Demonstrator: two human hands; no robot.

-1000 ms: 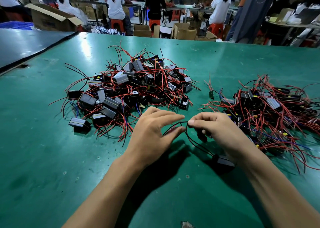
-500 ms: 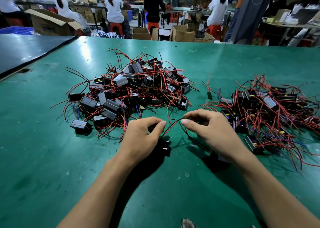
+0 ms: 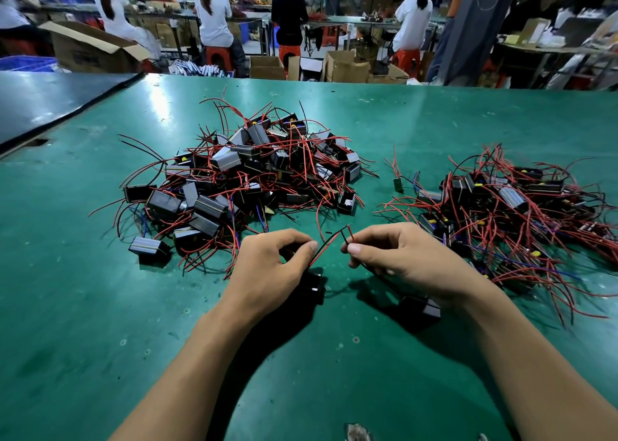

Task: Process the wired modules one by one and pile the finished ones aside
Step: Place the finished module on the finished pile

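A person's 2 bare hands work at the near middle of a green desk (image 3: 100, 340). The left hand (image 3: 267, 266) curls its fingers round a small black module (image 3: 314, 286) and keeps it low against the desk, probably to steady it. The module's red and black wire pair (image 3: 329, 243) rises past the thumb tip, slanting up to the right.

Just beside it, the right hand (image 3: 404, 256) pinches a thin black wire (image 3: 368, 270) between thumb and forefinger. That wire runs down toward a second black module (image 3: 421, 308), lying on the desk under the right wrist. The wire ends sit close together between the 2 hands, which suggests they are being sorted or straightened.

Beyond the hands, a large pile (image 3: 247, 173) of tangled modules lies far left and a flatter pile (image 3: 508, 206) lies to the right. Both are within easy reach, 1 likely the supply and 1 the finished heap. I cannot tell which is which.
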